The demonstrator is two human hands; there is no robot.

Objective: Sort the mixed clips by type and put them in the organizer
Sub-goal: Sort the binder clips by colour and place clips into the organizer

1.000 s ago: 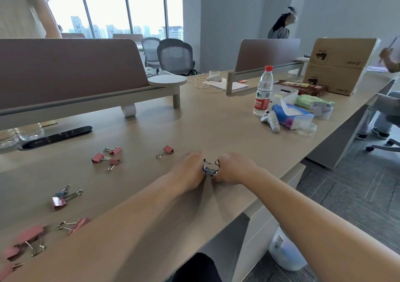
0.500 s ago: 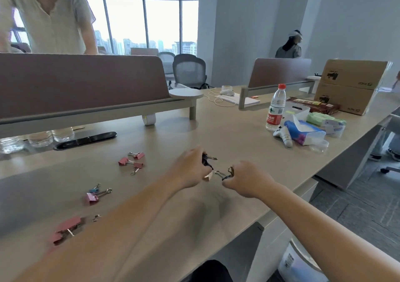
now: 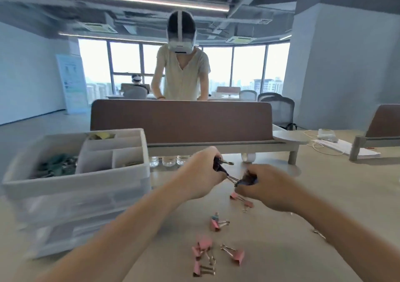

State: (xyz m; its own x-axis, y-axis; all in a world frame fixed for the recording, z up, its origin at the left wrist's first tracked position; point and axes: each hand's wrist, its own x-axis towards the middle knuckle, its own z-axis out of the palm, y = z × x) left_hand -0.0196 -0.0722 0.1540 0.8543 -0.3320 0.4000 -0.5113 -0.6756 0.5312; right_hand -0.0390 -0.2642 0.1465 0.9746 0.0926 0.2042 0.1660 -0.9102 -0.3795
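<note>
My left hand (image 3: pixel 200 176) grips a black binder clip (image 3: pixel 219 167) above the desk. My right hand (image 3: pixel 267 185) pinches a second dark clip (image 3: pixel 246 179); the wire handles of the two clips are hooked together between the hands. Several pink binder clips (image 3: pixel 237 257) lie on the desk below the hands, one group with a small blue clip (image 3: pixel 215 216). The white organizer (image 3: pixel 75 186) stands at the left, its divided top tray holding green clips (image 3: pixel 57 165) in the left compartment.
A brown desk divider (image 3: pixel 181 119) runs behind the hands, and a person stands past it. Clear glasses (image 3: pixel 167 160) sit under the divider. A roll of tape (image 3: pixel 247 157) and a white cable (image 3: pixel 320 147) lie toward the right.
The view swung left and up, bringing the organizer into sight. Both hands rose off the desk and drew slightly apart, the two dark clips still linked between them.
</note>
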